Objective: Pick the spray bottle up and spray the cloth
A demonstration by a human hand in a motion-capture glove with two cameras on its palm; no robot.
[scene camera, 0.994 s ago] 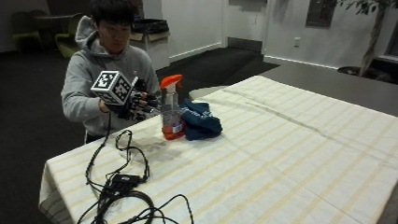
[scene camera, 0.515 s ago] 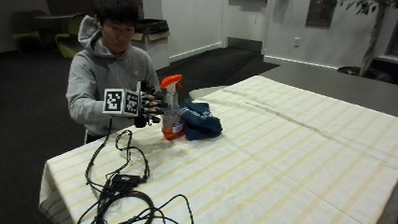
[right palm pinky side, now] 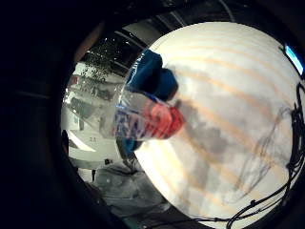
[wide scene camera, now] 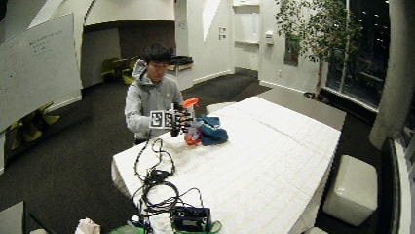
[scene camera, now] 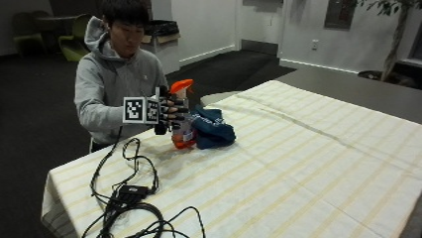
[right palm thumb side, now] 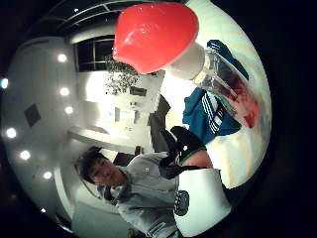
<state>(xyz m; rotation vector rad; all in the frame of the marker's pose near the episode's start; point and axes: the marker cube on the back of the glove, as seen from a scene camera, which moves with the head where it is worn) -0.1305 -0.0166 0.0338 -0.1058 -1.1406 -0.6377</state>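
A long table under a cream cloth with pale yellow stripes (scene camera: pixel 316 163) stands in a dim room with white walls and a dark floor. In the outside view a person in a grey hooded sweatshirt (scene camera: pixel 112 84) sits at its near corner. The black-gloved right hand (scene camera: pixel 170 110) has its fingers curled round the neck of a clear plastic spray bottle with an orange-red trigger head and orange-red liquid at the bottom (scene camera: pixel 181 124). The bottle stands upright, its base at the tablecloth, touching a crumpled dark blue cloth (scene camera: pixel 212 130) that lies just beside it. Black cables (scene camera: pixel 131 198) trail over the table's near end.

The wide outside view shows the same: hand (wide scene camera: pixel 180 119) on the bottle (wide scene camera: pixel 191 130), blue cloth (wide scene camera: pixel 211 132) against it, a leafy indoor tree (wide scene camera: pixel 317 34) by the far windows.

The little finger side palm view shows the bottle's clear body and red bottom (right palm pinky side: pixel 143 119) close to the palm, above the striped tablecloth (right palm pinky side: pixel 228 105), with the blue cloth (right palm pinky side: pixel 150 74) beside it.

The thumb side palm view is filled by the orange-red spray head (right palm thumb side: pixel 156 34), the clear body (right palm thumb side: pixel 228 89) running down to the blue, white-striped cloth (right palm thumb side: pixel 208 116).
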